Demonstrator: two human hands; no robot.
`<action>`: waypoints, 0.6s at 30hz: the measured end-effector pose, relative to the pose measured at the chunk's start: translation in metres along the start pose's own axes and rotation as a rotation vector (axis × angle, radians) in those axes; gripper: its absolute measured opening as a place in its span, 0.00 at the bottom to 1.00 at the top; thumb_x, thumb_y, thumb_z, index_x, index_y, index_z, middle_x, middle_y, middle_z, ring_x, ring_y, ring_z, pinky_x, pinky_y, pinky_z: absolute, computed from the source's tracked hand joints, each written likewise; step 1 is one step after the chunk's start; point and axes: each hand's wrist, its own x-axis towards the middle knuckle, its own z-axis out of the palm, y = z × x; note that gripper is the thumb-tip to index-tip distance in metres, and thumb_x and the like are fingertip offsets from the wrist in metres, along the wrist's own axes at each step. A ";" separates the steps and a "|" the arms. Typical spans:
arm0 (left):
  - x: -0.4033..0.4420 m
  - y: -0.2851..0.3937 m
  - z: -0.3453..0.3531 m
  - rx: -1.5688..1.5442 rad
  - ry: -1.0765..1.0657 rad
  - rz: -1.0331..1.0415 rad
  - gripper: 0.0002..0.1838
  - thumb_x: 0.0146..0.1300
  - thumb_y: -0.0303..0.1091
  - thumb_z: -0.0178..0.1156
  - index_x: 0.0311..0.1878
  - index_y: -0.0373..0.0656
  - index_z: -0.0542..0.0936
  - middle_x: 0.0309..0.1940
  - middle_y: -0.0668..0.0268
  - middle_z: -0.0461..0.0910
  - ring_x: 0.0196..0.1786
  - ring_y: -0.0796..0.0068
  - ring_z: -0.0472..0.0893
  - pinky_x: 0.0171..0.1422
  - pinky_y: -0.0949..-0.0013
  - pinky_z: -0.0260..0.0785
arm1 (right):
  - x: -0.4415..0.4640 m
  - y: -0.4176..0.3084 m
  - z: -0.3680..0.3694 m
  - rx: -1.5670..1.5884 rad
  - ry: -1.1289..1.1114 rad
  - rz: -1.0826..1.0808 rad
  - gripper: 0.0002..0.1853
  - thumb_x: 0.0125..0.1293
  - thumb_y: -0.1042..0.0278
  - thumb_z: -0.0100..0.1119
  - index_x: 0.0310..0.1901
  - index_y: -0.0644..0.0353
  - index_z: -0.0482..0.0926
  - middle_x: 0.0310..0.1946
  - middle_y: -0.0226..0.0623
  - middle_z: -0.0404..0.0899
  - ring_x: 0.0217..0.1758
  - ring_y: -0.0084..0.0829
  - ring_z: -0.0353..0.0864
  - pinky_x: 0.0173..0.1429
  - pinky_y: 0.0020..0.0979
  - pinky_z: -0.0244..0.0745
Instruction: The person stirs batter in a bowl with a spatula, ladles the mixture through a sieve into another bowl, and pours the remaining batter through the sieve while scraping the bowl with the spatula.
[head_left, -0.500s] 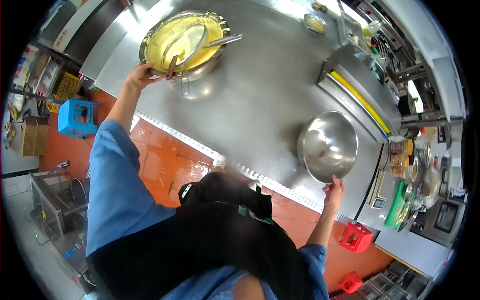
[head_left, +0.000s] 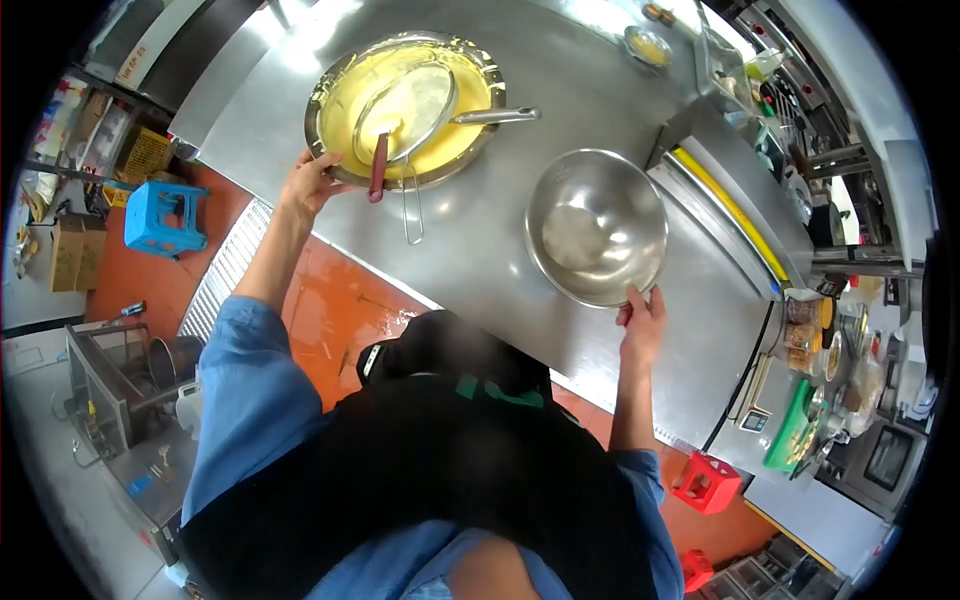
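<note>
My left hand (head_left: 312, 185) grips the near-left rim of a large metal bowl (head_left: 470, 160) coated inside with yellow batter. A round sieve (head_left: 425, 100) rests in that bowl, its handle sticking out over the right rim. Beside it a spatula with a dark red handle (head_left: 378, 170) leans over the near rim. My right hand (head_left: 643, 310) pinches the near rim of an empty steel bowl (head_left: 597, 228), its fingers closed on the edge. The steel bowl is tilted, its inside facing up, to the right of the batter bowl.
The steel table (head_left: 470, 250) lies under both bowls. A metal unit with a yellow strip (head_left: 730, 212) stands at the right. Behind are a small bowl (head_left: 647, 47) and a clear container (head_left: 722, 70). A scale (head_left: 754, 420) and green board (head_left: 793, 425) sit far right; a blue stool (head_left: 165, 218) stands left.
The steel bowl has moved left and away from me with my right hand, closer to the batter bowl. My left hand and the batter bowl appear slightly further right as the view has shifted.
</note>
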 end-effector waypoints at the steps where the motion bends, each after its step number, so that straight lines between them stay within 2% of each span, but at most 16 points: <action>1: -0.003 -0.006 0.003 -0.017 -0.001 0.000 0.20 0.58 0.23 0.58 0.54 0.43 0.69 0.45 0.59 0.78 0.44 0.58 0.81 0.48 0.42 0.75 | -0.002 0.000 0.004 -0.005 -0.008 0.001 0.17 0.60 0.72 0.56 0.50 0.68 0.69 0.15 0.26 0.67 0.16 0.16 0.62 0.19 0.22 0.54; 5: -0.024 -0.021 0.021 -0.046 -0.023 0.014 0.20 0.58 0.23 0.58 0.54 0.43 0.69 0.45 0.61 0.77 0.43 0.60 0.81 0.47 0.46 0.76 | -0.024 -0.009 0.011 -0.076 0.035 0.013 0.20 0.61 0.70 0.58 0.52 0.70 0.68 0.16 0.26 0.68 0.17 0.17 0.63 0.22 0.21 0.57; 6: -0.026 -0.024 0.019 -0.026 -0.044 -0.003 0.20 0.58 0.23 0.58 0.55 0.43 0.69 0.48 0.61 0.76 0.47 0.59 0.79 0.50 0.45 0.73 | -0.033 -0.011 0.011 -0.105 0.067 0.011 0.21 0.61 0.69 0.58 0.52 0.70 0.68 0.16 0.26 0.68 0.17 0.17 0.63 0.22 0.21 0.58; 8: -0.026 -0.024 0.015 0.014 -0.094 -0.021 0.22 0.59 0.24 0.58 0.57 0.43 0.68 0.52 0.60 0.74 0.54 0.58 0.75 0.55 0.43 0.69 | -0.057 -0.020 0.007 -0.441 0.253 -0.281 0.21 0.62 0.67 0.58 0.53 0.70 0.69 0.19 0.28 0.71 0.20 0.18 0.67 0.25 0.21 0.62; 9: -0.032 -0.023 0.019 0.018 -0.113 -0.013 0.21 0.59 0.25 0.59 0.56 0.43 0.70 0.50 0.62 0.76 0.52 0.63 0.76 0.51 0.49 0.71 | -0.064 -0.022 0.009 -0.611 0.344 -0.430 0.21 0.62 0.66 0.58 0.53 0.69 0.69 0.20 0.29 0.73 0.21 0.19 0.69 0.26 0.22 0.64; 12: -0.037 -0.034 0.022 0.021 -0.105 -0.019 0.25 0.55 0.26 0.64 0.57 0.47 0.69 0.42 0.67 0.78 0.38 0.70 0.80 0.39 0.62 0.75 | -0.087 -0.015 0.033 -0.640 0.010 -0.276 0.20 0.64 0.64 0.58 0.52 0.68 0.71 0.26 0.32 0.78 0.28 0.21 0.75 0.33 0.24 0.71; 13: -0.036 -0.036 0.021 0.035 -0.085 0.004 0.25 0.53 0.30 0.67 0.55 0.45 0.71 0.35 0.68 0.79 0.32 0.72 0.79 0.37 0.65 0.73 | -0.095 -0.029 0.063 -0.435 -0.202 -0.051 0.19 0.65 0.62 0.56 0.52 0.68 0.71 0.29 0.35 0.80 0.30 0.23 0.76 0.35 0.26 0.72; 14: -0.037 -0.038 0.019 0.032 -0.052 -0.038 0.25 0.53 0.34 0.68 0.54 0.43 0.71 0.33 0.68 0.78 0.30 0.72 0.79 0.36 0.65 0.73 | -0.096 -0.044 0.101 -0.215 -0.406 0.164 0.20 0.66 0.60 0.55 0.51 0.67 0.72 0.32 0.37 0.81 0.33 0.24 0.78 0.37 0.28 0.74; 16: -0.050 -0.042 0.014 0.017 0.023 -0.118 0.26 0.54 0.42 0.68 0.51 0.39 0.72 0.29 0.67 0.77 0.27 0.71 0.78 0.36 0.65 0.73 | -0.094 -0.044 0.157 0.005 -0.621 0.334 0.20 0.68 0.55 0.52 0.48 0.66 0.72 0.34 0.39 0.81 0.36 0.26 0.79 0.38 0.29 0.75; 18: -0.081 -0.031 0.019 0.030 0.038 -0.413 0.27 0.59 0.55 0.60 0.45 0.38 0.74 0.27 0.65 0.77 0.29 0.67 0.79 0.44 0.64 0.73 | -0.094 -0.055 0.202 0.196 -0.636 0.601 0.20 0.69 0.53 0.50 0.47 0.66 0.72 0.29 0.35 0.78 0.30 0.25 0.76 0.34 0.27 0.72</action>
